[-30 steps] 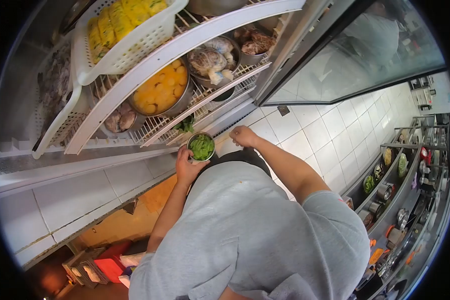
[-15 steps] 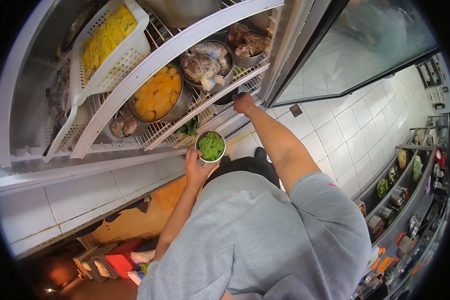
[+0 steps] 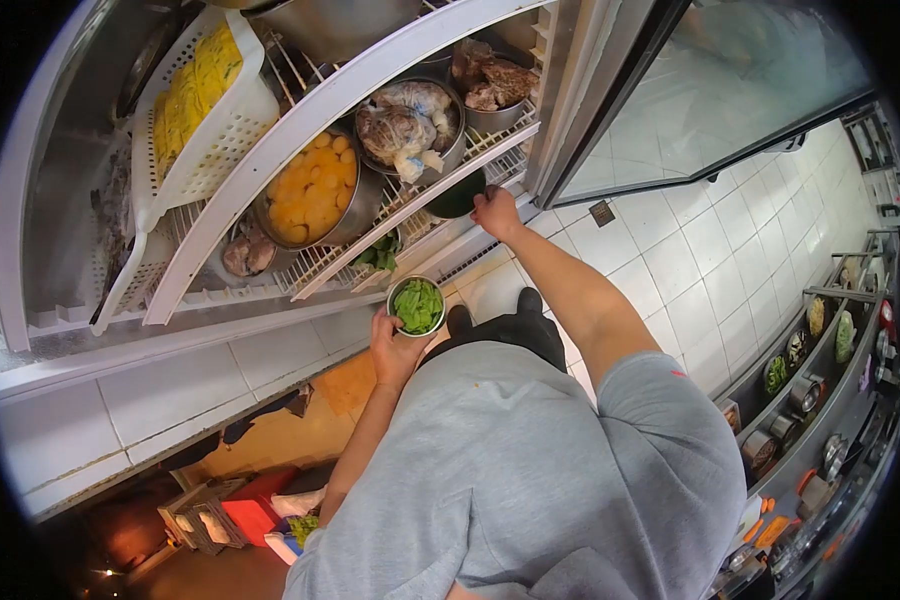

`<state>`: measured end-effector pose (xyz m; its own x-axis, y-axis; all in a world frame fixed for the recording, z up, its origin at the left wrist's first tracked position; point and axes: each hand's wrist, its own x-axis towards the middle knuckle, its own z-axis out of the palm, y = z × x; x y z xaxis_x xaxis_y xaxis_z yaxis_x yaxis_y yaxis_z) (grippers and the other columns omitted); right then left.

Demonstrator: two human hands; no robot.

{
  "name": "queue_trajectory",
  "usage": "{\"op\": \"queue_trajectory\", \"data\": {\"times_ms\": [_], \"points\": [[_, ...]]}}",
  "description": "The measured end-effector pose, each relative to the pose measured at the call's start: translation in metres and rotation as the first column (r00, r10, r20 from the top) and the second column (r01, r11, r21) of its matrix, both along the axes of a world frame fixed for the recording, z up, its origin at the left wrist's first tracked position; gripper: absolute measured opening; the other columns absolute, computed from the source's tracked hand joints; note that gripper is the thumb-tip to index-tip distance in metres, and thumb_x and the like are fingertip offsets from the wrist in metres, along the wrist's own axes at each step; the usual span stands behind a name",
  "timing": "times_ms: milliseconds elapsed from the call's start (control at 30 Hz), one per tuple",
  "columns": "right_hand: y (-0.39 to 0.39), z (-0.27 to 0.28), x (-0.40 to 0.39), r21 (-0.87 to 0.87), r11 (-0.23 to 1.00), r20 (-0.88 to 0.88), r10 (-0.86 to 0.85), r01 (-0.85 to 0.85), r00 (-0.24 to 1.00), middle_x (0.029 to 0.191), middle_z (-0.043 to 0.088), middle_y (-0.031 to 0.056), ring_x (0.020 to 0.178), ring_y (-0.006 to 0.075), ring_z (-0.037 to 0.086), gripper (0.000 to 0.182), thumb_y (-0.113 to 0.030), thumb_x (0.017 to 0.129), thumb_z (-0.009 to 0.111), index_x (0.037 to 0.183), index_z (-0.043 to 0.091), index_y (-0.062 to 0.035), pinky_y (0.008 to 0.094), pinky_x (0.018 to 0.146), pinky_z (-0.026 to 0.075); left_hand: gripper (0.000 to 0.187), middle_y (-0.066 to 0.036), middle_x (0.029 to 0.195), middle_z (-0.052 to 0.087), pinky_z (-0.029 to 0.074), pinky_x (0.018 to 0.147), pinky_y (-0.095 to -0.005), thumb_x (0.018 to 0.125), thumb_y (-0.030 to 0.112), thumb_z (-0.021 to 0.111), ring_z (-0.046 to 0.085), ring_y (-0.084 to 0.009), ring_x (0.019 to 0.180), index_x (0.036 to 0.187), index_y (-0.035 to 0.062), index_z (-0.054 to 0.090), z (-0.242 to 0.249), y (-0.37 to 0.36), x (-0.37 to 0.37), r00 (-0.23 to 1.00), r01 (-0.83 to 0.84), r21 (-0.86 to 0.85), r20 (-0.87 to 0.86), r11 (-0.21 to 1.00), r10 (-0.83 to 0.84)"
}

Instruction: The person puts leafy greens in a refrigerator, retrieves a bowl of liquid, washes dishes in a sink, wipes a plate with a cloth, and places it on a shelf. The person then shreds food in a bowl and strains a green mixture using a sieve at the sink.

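Observation:
In the head view, my left hand is wrapped round a small round metal bowl in front of my waist. Cut green leaves fill the bowl. My right hand reaches to a low shelf of the open fridge, its fingers closed on the edge of a round container with a dark green inside. The shelf above partly hides that container. Leafy greens lie on the low shelf between my two hands.
Fridge shelves hold a pot of yellow-orange round pieces, a pot with a bagged item, a pot of brown meat and a white basket of yellow packs. The glass door stands open at right. A counter with food containers runs along the far right.
More of the dark green container shows beside my right hand, which has shifted slightly right and down. The bowl in my left hand has moved slightly left and down.

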<state>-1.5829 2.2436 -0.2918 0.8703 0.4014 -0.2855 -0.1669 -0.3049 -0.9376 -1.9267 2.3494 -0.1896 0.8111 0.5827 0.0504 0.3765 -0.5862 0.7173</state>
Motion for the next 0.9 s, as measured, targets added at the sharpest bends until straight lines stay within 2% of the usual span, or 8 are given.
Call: {"op": "queue_trajectory", "data": {"times_ms": [67,300,467,533,567,667,767,900], "points": [[-0.015,0.013,-0.004,-0.009,1.000,0.000,-0.012,0.012,1.000,0.070,0.072,0.0225,0.066,0.0332,0.076,0.031,-0.020,0.095,0.061,0.080,0.066,0.0067,0.0454,0.068,0.059,0.057,-0.023,0.134,0.058,0.059,0.096,-0.0398,0.067,0.018,0.100,0.062,-0.0330,0.123,0.096,0.0034,0.053,-0.003,-0.002,0.015,0.999,0.030,0.009,0.013,1.000,-0.030],[-0.105,0.057,-0.030,-0.067,0.993,0.041,-0.095,0.098,0.995,0.066,0.069,0.0219,0.063,0.0300,0.075,0.030,-0.017,0.096,0.058,0.083,0.063,0.0099,0.0418,0.061,0.058,0.057,-0.020,0.129,0.063,0.053,0.099,-0.0445,0.065,0.020,0.099,0.063,-0.0390,0.121,0.093,0.0047,0.052,0.002,0.002,0.088,0.987,0.112,-0.043,0.122,0.993,-0.106],[-0.169,0.084,-0.056,-0.109,0.980,-0.001,-0.169,0.168,0.986,0.068,0.070,0.0195,0.060,0.0235,0.072,0.026,-0.013,0.097,0.056,0.082,0.060,0.0068,0.0366,0.057,0.057,0.058,-0.017,0.123,0.064,0.054,0.092,-0.0425,0.066,0.025,0.099,0.065,-0.0358,0.114,0.094,0.0043,0.052,-0.003,0.013,0.154,0.980,0.127,0.033,0.153,0.991,-0.131],[-0.188,0.094,-0.066,-0.116,0.974,-0.001,-0.197,0.195,0.980,0.068,0.069,0.0193,0.060,0.0229,0.072,0.026,-0.013,0.098,0.056,0.082,0.060,0.0069,0.0363,0.056,0.057,0.058,-0.013,0.111,0.065,0.053,0.086,-0.0429,0.067,0.027,0.099,0.063,-0.0297,0.094,0.098,0.0043,0.056,-0.012,0.016,0.180,0.998,0.002,-0.037,0.069,0.999,0.000],[-0.197,0.098,-0.072,-0.115,0.970,-0.015,-0.218,0.215,0.976,0.069,0.069,0.0191,0.059,0.0223,0.072,0.025,-0.012,0.098,0.055,0.082,0.060,0.0069,0.0359,0.055,0.057,0.058,-0.013,0.111,0.065,0.053,0.086,-0.0429,0.067,0.027,0.099,0.063,-0.0297,0.094,0.098,0.0043,0.056,-0.021,0.019,0.194,0.997,0.011,-0.046,0.076,0.999,-0.008],[-0.212,0.098,-0.082,-0.109,0.965,-0.031,-0.245,0.240,0.969,0.071,0.070,0.0183,0.061,0.0213,0.072,0.024,-0.011,0.099,0.054,0.084,0.059,0.0069,0.0339,0.055,0.058,0.071,-0.020,0.119,0.069,0.052,0.097,-0.0442,0.074,0.039,0.095,0.066,-0.0371,0.113,0.127,0.0036,0.064,-0.030,0.023,0.224,0.998,-0.053,-0.092,0.041,0.994,0.057],[-0.218,0.110,-0.085,-0.142,0.954,-0.047,-0.273,0.264,0.961,0.074,0.071,0.0178,0.064,0.0211,0.073,0.023,-0.011,0.100,0.053,0.086,0.059,0.0068,0.0330,0.057,0.059,0.078,-0.024,0.129,0.069,0.051,0.102,-0.0454,0.076,0.040,0.094,0.066,-0.0389,0.120,0.136,0.0017,0.062,-0.095,0.047,0.249,0.998,-0.065,-0.047,0.023,0.997,0.067],[-0.207,0.115,-0.082,-0.090,0.971,-0.059,-0.226,0.220,0.972,0.074,0.071,0.0169,0.064,0.0204,0.072,0.023,-0.011,0.100,0.053,0.088,0.060,0.0066,0.0327,0.058,0.059,0.081,-0.025,0.143,0.061,0.050,0.106,-0.0468,0.081,0.038,0.090,0.062,-0.0438,0.127,0.143,0.0007,0.055,-0.077,0.057,0.246,0.977,0.031,0.046,-0.210,0.998,-0.020]]}}
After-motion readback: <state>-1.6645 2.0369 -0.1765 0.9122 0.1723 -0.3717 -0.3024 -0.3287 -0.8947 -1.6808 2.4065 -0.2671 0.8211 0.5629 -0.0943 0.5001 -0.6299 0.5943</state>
